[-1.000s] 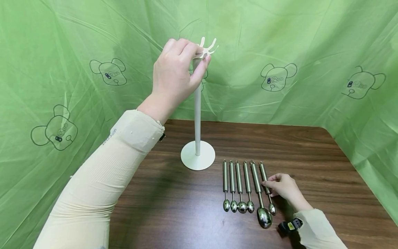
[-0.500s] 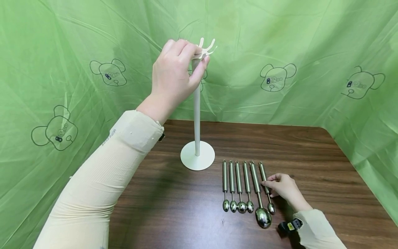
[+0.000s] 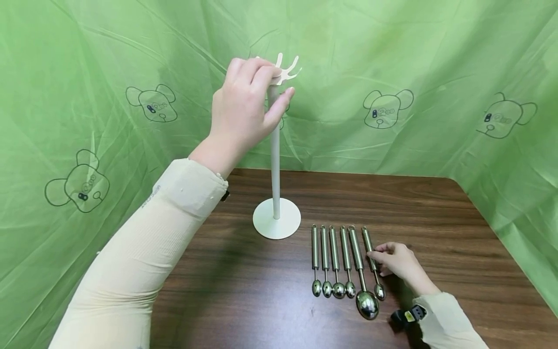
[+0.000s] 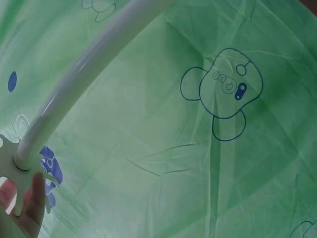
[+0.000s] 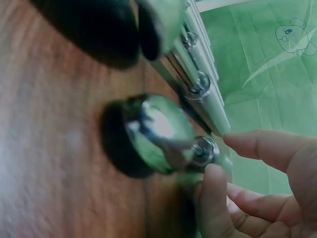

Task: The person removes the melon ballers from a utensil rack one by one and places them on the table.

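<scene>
My left hand (image 3: 244,99) is raised at the top of a white stand (image 3: 275,155), its fingers bent over the hooked head (image 3: 285,73). In the head view its thumb stands apart from that head; in the left wrist view the thumb (image 4: 34,203) overlaps the hook plate (image 4: 17,176). On the table my right hand (image 3: 398,264) pinches the handle of the rightmost steel scoop (image 3: 370,249) between thumb and finger. The scoop's domed bowl (image 5: 161,134) rests close over the wood. Just left of it lies a larger scoop (image 3: 367,305).
Several similar steel scoops (image 3: 334,249) lie side by side, handles toward the back. The stand's round base (image 3: 266,225) sits behind them on the brown wooden table (image 3: 427,208). Green curtains (image 3: 327,135) with bear drawings enclose the table.
My left thumb has come away from the hooked head, which has shifted slightly left. The large scoop's bowl has slid a little left. My right hand stays at the rightmost scoop.
</scene>
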A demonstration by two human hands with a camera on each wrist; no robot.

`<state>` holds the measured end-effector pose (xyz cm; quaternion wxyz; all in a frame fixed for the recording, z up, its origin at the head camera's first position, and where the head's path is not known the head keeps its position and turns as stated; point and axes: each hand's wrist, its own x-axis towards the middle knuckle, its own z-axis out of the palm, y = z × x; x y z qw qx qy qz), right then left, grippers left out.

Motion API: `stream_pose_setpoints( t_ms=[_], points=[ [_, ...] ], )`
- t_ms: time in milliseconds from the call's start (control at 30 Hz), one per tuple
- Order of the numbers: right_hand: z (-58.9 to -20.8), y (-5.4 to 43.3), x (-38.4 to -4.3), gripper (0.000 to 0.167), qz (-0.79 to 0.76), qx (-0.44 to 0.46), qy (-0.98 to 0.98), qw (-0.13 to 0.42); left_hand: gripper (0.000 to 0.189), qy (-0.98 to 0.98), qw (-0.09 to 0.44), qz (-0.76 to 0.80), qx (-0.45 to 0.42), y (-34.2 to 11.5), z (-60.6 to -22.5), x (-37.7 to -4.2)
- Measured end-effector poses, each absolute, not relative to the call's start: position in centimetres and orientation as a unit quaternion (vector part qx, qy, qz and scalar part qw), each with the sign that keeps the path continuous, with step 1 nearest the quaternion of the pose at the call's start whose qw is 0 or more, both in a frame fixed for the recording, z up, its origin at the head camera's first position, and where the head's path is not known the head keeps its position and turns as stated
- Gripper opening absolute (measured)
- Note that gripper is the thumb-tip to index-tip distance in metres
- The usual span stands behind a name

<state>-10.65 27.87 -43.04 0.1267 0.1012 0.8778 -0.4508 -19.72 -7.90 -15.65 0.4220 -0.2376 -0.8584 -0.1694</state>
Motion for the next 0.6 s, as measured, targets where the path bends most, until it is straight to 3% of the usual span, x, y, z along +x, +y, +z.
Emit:
stream_pose_setpoints(
  t_ms=[267,467,600],
  points=[
    [-40.6,28.3,-11.4,0.05,-0.463,0.07,0.877,0.111,0.045,-0.833,0.463,-0.162,-0.257,-8.8,-16.2,-19.3],
    [-36.9,28.4,-12.2,0.054,-0.48,0.018,0.876,0.045,0.044,-0.78,0.52,-0.197,-0.289,-9.1,-18.2,-18.4],
    [-34.2,27.8,-12.6,0.055,-0.512,-0.014,0.859,-0.005,0.053,-0.752,0.538,-0.234,-0.301,-9.2,-20.4,-17.4]
  ],
)
